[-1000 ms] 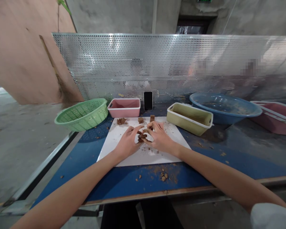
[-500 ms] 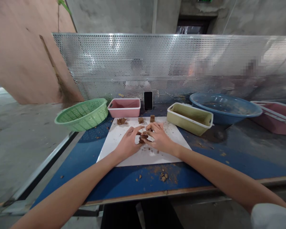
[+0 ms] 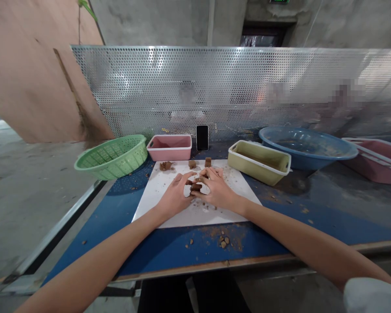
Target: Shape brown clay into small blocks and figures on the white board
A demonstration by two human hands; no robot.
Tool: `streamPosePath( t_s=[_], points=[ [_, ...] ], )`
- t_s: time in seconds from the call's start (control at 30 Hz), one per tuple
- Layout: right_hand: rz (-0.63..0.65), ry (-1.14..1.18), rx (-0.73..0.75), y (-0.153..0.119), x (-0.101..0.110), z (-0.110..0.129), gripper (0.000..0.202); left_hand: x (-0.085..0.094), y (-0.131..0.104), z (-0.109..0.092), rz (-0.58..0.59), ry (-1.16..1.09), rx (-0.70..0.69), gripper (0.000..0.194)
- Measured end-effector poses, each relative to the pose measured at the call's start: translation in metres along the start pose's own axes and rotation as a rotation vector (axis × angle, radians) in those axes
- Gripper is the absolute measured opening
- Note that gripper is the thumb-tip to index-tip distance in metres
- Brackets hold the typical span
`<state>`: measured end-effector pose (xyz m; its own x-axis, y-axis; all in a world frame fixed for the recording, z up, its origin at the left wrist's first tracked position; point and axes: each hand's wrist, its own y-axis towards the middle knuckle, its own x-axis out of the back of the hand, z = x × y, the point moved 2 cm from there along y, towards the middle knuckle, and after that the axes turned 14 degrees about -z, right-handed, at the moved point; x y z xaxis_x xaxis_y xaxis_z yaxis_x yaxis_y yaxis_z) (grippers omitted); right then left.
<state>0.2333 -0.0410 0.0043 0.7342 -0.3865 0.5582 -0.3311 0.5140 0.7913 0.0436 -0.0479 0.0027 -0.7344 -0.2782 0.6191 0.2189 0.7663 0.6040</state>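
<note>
Above a white board (image 3: 164,216), both hands meet around a dark brown lump that looks like clay (image 3: 196,187). My left hand (image 3: 175,194) is curled, its thumb and fingers on the lump's left side. From the right, my right hand (image 3: 217,190) grips the same lump with bent fingers and thumb; its fingers hide part of it. Just beyond the hands, two small brown clay blocks, one left (image 3: 192,164) and one right (image 3: 208,162), rest on the board. A crumbly brown clump (image 3: 165,166) lies at the board's far left corner. Crumbs are scattered below the hands.
A green basket (image 3: 112,157), a pink tub (image 3: 170,153) and an upright phone (image 3: 202,138) stand behind the board. Rightward are a yellow-green tub (image 3: 257,167), a blue basin (image 3: 308,150) and stacked pink tubs (image 3: 374,163). Perforated metal sheet (image 3: 215,69) closes off the back.
My right thumb and fingers have shifted slightly on the clay lump, so more of its top shows. My left hand stays nearly where it was.
</note>
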Motion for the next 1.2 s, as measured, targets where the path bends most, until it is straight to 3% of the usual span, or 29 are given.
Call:
streamPosePath(
  t_s=[0.5,0.67,0.9,1.2],
  points=[
    [-0.006,0.045,-0.025,-0.0016,-0.0053,-0.004,0.008,0.0012,0.0005,-0.0018,0.022,-0.072,0.059,0.069],
    [0.006,0.056,-0.053,0.0001,-0.0021,-0.0039,0.022,0.0025,0.0012,0.0003,0.013,-0.101,0.07,0.071],
    [-0.046,0.069,-0.071,0.0012,-0.0013,-0.0056,0.009,0.0005,0.0006,0.001,0.001,-0.132,0.082,0.069],
    [-0.014,0.061,-0.108,0.0009,-0.0031,-0.0063,0.014,0.002,0.0016,-0.0002,0.019,-0.144,0.097,0.069]
  ],
)
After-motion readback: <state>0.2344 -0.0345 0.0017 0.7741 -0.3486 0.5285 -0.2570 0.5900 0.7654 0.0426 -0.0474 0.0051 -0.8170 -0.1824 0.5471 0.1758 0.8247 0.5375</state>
